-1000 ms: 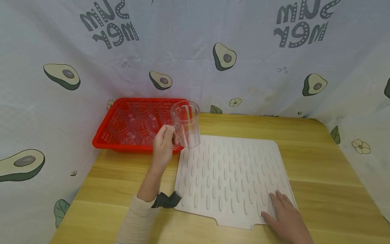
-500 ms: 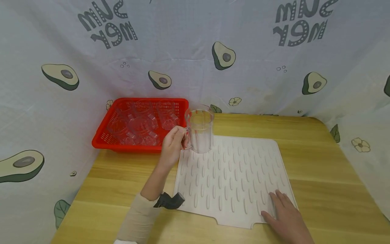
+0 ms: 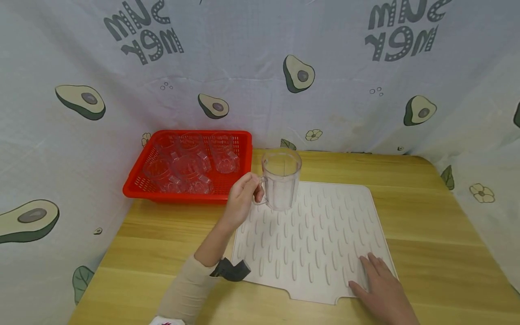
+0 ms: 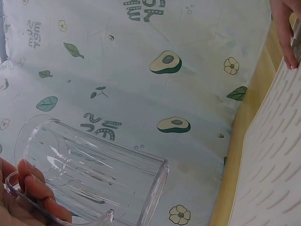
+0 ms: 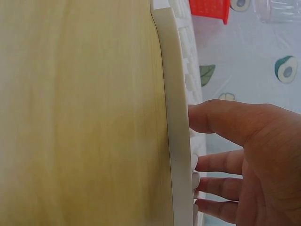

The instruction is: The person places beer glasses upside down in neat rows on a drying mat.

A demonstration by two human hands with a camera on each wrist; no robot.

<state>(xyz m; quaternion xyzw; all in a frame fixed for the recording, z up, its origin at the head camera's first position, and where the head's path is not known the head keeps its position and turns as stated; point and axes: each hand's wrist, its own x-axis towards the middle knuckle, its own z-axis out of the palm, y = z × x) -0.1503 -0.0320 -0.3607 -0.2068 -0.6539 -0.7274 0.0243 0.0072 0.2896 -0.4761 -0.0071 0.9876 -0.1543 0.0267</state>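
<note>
My left hand (image 3: 240, 198) grips the handle of a clear plastic mug (image 3: 280, 192), upright over the far left part of a white ridged draining mat (image 3: 304, 243). The left wrist view has the fingers (image 4: 35, 186) curled round the handle, with nothing inside the see-through mug (image 4: 103, 169). My right hand (image 3: 379, 289) rests on the mat's near right corner, fingers spread and fairly straight. Seen from the right wrist, the thumb (image 5: 216, 117) and fingertips meet the mat close to its raised edge (image 5: 176, 132).
A red plastic basket (image 3: 192, 197) stands at the back left and holds several more clear mugs (image 3: 188, 169). Beneath everything is a wooden table (image 3: 430, 225). A patterned cloth (image 3: 252, 67) hangs behind and along the sides.
The left hand has carried the mug rightward and somewhat nearer, from the basket's right edge to over the mat. The right hand has stayed in place.
</note>
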